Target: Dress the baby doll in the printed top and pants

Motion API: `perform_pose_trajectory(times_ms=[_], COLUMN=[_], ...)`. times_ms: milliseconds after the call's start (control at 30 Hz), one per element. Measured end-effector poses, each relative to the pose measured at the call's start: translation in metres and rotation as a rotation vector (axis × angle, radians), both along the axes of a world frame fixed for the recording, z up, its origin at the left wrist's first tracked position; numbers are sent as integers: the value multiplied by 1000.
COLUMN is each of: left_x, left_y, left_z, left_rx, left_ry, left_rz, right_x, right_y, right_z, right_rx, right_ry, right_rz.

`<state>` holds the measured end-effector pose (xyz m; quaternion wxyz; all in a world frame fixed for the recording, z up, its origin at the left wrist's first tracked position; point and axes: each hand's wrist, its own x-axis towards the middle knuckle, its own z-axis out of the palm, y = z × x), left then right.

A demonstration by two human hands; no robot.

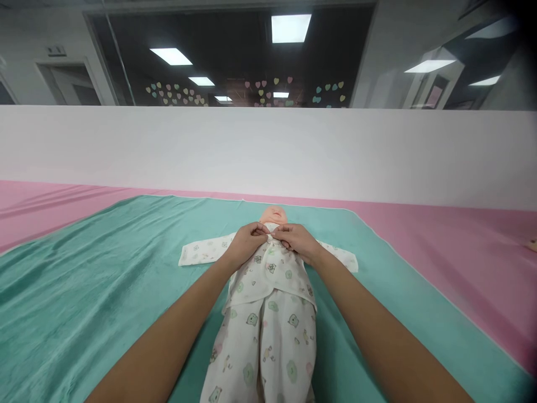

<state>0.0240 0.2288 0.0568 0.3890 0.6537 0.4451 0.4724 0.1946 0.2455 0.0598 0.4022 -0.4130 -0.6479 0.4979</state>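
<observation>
A baby doll (274, 214) lies on its back on a teal blanket (92, 291), head away from me. It wears a white printed shirt (272, 268) with sleeves spread out sideways and matching trousers (264, 347). My left hand (246, 242) and my right hand (297, 240) meet at the shirt's collar, just below the doll's chin. Both hands have their fingers pinched on the fabric at the neckline.
The teal blanket lies over a pink sheet (453, 252) that shows on the left and right. A white partition wall (268, 151) runs across behind the bed. A small pale object (532, 244) sits at the far right edge.
</observation>
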Motion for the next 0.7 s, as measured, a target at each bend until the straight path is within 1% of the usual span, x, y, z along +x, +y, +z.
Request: perform_pose_trajectory(times_ms=[67,267,367,433,500,633,700], left_x=[0,-1,0,1,2,1,0], left_y=[0,0,-1,-3,-7,-22,-31], left_z=[-1,-1,1,3,3,0,-2], left_rx=[4,40,131,218,267,316,355], left_ry=[22,88,130,155,189,264,298], left_rz=[-15,8,29,16,-3,-7,-10], right_x=[-1,-4,-8,-11,-13,-15,-16], right_y=[1,7,4,-3,-16,-51,-63], right_z=[-2,-8,-8,-7,-7,-9,-12], right_rx=[5,31,68,133,233,438,525], right_ry=[12,13,-3,-41,-123,-404,-510], right_rz=[-15,-64,-88,-140,-202,-297,-346])
